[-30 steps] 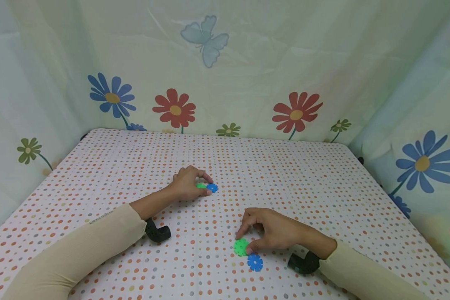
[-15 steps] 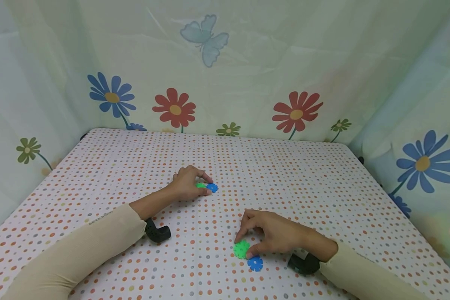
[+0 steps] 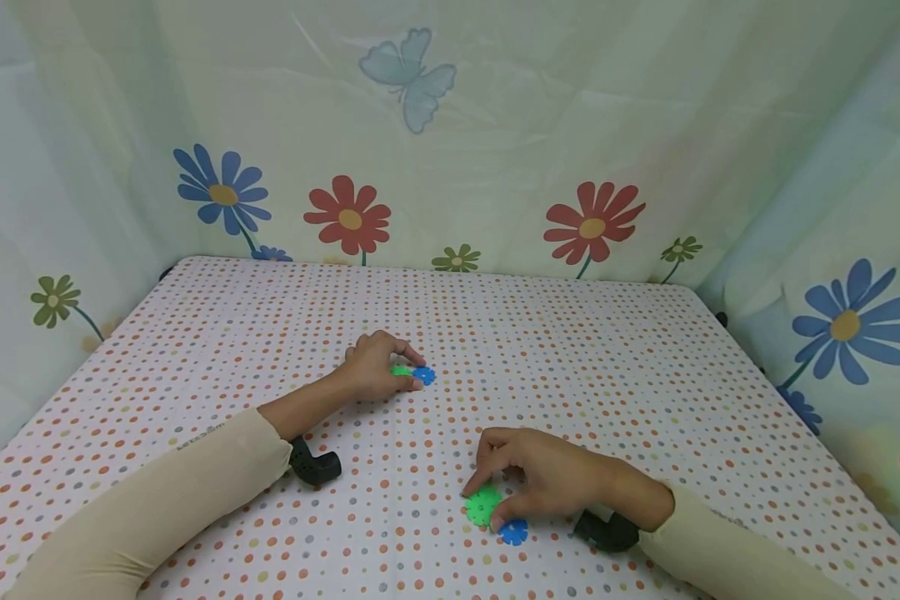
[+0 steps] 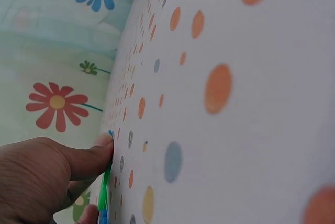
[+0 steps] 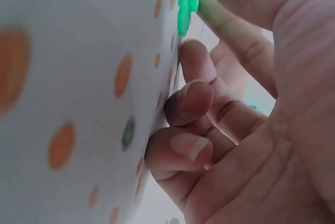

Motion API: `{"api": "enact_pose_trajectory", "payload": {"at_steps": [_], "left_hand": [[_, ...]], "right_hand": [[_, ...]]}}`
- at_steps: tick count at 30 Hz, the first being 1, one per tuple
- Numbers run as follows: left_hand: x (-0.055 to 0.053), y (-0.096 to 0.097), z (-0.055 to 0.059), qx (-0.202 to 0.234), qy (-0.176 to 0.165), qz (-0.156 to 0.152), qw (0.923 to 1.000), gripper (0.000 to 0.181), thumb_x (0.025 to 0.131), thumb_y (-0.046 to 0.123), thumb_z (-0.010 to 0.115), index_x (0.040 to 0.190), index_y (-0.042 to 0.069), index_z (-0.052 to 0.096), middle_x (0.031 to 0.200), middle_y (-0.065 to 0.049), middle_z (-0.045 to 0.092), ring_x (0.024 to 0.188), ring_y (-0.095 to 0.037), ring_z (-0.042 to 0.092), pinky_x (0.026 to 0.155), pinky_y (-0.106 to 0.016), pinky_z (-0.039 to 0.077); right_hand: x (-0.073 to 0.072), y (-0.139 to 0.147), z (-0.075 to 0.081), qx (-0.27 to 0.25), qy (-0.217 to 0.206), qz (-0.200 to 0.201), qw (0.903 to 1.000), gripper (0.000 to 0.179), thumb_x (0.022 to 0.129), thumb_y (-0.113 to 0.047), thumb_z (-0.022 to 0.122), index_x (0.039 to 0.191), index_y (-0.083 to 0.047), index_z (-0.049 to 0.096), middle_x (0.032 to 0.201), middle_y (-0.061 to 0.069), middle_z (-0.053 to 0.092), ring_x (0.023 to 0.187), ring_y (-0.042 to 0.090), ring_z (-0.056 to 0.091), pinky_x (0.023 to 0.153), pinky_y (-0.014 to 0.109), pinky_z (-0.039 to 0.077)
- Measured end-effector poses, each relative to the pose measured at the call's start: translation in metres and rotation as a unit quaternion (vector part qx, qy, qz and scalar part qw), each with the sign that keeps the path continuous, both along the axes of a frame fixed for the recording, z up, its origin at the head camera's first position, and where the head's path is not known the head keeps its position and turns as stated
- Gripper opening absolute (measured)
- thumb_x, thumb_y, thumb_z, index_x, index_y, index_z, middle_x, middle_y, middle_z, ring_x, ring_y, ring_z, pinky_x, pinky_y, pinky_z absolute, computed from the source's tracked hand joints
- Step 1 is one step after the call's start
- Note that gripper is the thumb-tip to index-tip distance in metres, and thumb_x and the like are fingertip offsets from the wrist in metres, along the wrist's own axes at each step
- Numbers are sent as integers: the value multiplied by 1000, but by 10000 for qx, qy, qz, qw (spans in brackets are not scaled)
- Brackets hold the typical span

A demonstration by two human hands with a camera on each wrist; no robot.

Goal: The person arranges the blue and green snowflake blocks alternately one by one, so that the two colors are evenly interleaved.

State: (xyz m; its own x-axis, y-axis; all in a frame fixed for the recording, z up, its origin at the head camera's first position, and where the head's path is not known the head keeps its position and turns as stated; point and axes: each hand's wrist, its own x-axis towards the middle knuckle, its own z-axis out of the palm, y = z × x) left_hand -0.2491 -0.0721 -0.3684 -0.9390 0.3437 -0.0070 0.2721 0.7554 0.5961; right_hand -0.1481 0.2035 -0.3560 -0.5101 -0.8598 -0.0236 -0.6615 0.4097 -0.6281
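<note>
Toothed plastic discs, like snowflake building discs, lie on the dotted cloth in two groups. My left hand (image 3: 375, 368) has thumb and finger curled around a green disc (image 3: 400, 370) and a blue disc (image 3: 424, 376) side by side; the palm partly hides the green one. In the left wrist view the thumb tip meets a blue edge above the green disc (image 4: 103, 190). Nearer the front, my right hand (image 3: 551, 473) pinches another green disc (image 3: 482, 506) between thumb and index finger. A second blue disc (image 3: 515, 533) sits right under its thumb, partly overlapped; the other fingers curl inward.
A white cloth with coloured dots covers the table (image 3: 607, 350). A flower-printed curtain (image 3: 480, 150) stands behind and along both sides. Black wrist-worn devices, one at the left wrist (image 3: 315, 464) and one at the right wrist (image 3: 606, 532), hang close over the cloth.
My right hand has shifted slightly toward the front, bringing the green disc down to the blue disc, which its thumb now overlaps. My left hand and its discs have stayed put.
</note>
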Motion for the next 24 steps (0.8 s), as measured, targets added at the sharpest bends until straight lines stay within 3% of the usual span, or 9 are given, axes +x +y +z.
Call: {"api": "enact_pose_trajectory", "payload": {"at_steps": [13, 24], "left_hand": [[0, 1, -1, 57, -25, -35, 10000, 25, 82, 36, 81, 105, 31, 75, 142, -5, 55, 134, -41, 41, 106, -67, 25], [0, -1, -1, 40, -18, -68, 10000, 26, 82, 37, 81, 106, 31, 75, 141, -6, 55, 134, -41, 41, 106, -69, 24]], "right_hand": [[1, -2, 0, -3, 67, 176, 9998, 27, 81, -44, 77, 105, -32, 73, 96, -12, 58, 76, 0, 45, 67, 14, 43], [2, -2, 0, -415, -83, 657, 9969, 24, 85, -35, 75, 107, -26, 70, 90, -11, 64, 70, 1, 48, 61, 15, 45]]}}
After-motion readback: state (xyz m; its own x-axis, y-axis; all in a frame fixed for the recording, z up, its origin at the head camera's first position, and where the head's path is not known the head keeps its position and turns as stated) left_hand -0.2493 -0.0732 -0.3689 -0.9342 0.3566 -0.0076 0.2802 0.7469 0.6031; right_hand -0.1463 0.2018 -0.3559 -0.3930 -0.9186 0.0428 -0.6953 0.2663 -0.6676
